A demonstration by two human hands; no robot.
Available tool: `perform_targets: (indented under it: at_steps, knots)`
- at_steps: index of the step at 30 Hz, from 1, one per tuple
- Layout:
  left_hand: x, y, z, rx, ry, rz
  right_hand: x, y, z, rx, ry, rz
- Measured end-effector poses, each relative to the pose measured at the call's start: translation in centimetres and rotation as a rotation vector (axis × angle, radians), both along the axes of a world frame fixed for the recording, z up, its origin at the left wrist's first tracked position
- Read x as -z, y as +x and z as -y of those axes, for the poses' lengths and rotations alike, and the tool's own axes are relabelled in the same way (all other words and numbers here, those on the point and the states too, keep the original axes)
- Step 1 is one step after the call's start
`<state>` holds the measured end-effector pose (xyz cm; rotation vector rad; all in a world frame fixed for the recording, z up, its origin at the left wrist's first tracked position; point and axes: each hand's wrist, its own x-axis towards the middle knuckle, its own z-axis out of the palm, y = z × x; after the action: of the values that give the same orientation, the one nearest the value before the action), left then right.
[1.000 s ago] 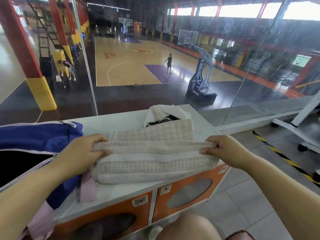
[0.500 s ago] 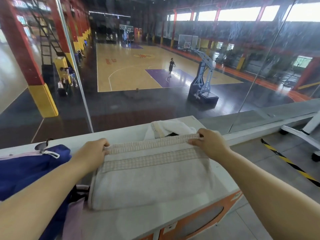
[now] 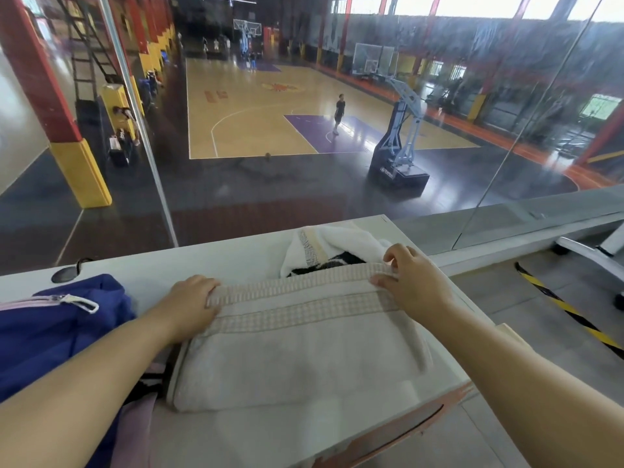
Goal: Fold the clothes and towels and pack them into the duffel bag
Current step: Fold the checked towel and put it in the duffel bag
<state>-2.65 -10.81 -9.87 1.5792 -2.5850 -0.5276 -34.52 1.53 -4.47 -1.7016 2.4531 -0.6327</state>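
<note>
Fingers of left hand and right hand grip the towel by its far corners.

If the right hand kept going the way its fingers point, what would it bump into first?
Probably the crumpled white towel lying just beyond the folded beige towel whose far edge the right hand holds, though depth is unclear.

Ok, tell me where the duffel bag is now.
In the head view the blue duffel bag sits at the far left on the white cabinet top, beside the left hand and the beige towel.
</note>
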Motion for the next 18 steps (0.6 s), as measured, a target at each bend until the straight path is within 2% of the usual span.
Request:
perform_targets:
  at_steps: [4, 10, 12, 14, 16, 18]
  knots:
    - [-1.4, 0.4, -1.1, 0.022, 0.02, 0.097, -0.9, 0.6, -0.9, -0.028, 0.026, -0.058]
    - [-4.7, 0.5, -4.5, 0.145, 0.33, 0.433, -3.5, 1.8, -1.8, -0.168, -0.053, -0.027]
    - [-5.5, 0.0, -5.0, 0.146, 0.323, 0.32, -4.3, 2.6, -1.5, -0.267, -0.068, -0.107]
    - [-6.1, -1.2, -5.4, 0.136, 0.295, 0.021, -5.0, 3.7, -1.0, -0.357, -0.085, -0.138]
    - [-6.9, -3.2, -5.9, 0.16, 0.301, -0.274, -5.8, 4.9, -0.9, -0.403, -0.094, -0.034]
    - [-7.5, -5.3, -6.2, 0.195, 0.306, -0.414, -6.3, 5.9, -1.0, -0.404, -0.123, 0.052]
